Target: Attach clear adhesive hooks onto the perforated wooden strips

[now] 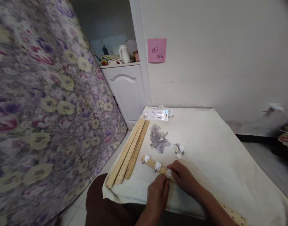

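Note:
A pale wooden strip with holes [152,163] lies slantwise on the cloth in front of me and runs under my right arm. Two white-backed metal hooks [146,158] sit along its far left part. My right hand [181,176] pinches a third white-backed hook [169,173] from the right. From the near side, my left hand [157,192] closes its fingertips at that hook's lower end; the exact contact is hidden. Beyond my right hand lies a small group of loose white-backed hooks [179,150]. A pile of metal hooks in clear wrapping [158,139] is farther left.
Several holed wooden strips [132,147] lie along the left side of the cloth-covered table [205,141]. A clear blister pack [155,115] rests at the far edge. A floral curtain [51,110] hangs at left, and a white cabinet [127,91] stands behind.

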{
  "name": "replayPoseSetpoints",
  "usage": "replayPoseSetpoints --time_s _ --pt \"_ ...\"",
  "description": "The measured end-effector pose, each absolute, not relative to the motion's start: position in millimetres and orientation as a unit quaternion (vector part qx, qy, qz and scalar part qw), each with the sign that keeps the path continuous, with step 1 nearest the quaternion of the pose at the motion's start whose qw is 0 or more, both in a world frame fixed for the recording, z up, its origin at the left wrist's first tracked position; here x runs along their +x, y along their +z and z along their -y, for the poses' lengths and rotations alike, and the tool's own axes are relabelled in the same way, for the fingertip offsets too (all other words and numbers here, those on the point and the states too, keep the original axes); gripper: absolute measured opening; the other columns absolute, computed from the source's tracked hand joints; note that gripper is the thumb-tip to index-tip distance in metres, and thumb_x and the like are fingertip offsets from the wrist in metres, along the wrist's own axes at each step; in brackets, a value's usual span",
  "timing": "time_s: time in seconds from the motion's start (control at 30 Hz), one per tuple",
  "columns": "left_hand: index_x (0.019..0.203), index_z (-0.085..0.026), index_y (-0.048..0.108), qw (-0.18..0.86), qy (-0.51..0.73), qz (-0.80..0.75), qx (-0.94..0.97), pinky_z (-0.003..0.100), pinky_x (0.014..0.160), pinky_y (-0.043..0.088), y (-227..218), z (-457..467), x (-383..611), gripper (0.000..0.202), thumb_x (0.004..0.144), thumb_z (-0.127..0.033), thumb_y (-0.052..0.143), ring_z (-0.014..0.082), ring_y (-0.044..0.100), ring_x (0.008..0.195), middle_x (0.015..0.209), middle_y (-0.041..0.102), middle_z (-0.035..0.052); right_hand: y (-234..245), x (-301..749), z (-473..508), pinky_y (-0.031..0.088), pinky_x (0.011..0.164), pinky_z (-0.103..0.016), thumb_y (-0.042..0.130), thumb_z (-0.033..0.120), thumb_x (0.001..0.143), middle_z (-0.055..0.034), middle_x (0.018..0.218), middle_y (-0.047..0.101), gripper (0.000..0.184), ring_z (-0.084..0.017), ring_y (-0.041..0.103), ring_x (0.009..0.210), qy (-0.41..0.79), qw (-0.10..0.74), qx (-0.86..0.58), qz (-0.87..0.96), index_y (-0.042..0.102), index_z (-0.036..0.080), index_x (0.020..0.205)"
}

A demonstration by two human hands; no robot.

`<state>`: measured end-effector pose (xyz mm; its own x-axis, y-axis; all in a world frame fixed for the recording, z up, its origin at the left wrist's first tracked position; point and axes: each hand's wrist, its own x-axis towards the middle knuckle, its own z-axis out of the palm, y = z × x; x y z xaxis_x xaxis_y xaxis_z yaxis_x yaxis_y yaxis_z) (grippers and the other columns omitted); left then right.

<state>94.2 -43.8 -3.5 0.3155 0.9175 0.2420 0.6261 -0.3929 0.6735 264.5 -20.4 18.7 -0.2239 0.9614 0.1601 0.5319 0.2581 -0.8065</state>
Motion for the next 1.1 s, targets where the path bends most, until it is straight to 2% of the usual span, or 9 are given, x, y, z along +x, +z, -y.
replayPoseSetpoints --time_s 0.53,1.1 --pt "0.1 -0.025 0.057 0.213 0.307 -0.48 0.794 0.024 0.073 0.047 -4.7 43.6 94.8 0.016 0.091 -0.021 0.044 0.0144 0.061 0.083 0.09 0.065 -0.0003 13.1 266.7 22.3 0.043 0.08 -0.029 0.044 0.009 0.08 -0.0052 0.089 0.056 0.024 -0.017 0.055 0.086 0.313 0.334 -0.526 0.717 0.061 0.018 0.093" --pt "0.092 -0.023 0.055 0.187 0.286 -0.491 0.801 0.024 0.068 0.045 -5.9 43.4 94.9 0.011 0.091 -0.022 0.044 0.0145 0.06 0.078 0.084 0.063 -0.0002 21.4 262.6 25.2 0.042 0.074 -0.028 0.051 0.015 0.077 -0.0037 0.087 0.055 0.02 -0.017 0.053 0.082 0.307 0.322 -0.543 0.712 0.061 0.018 0.094"
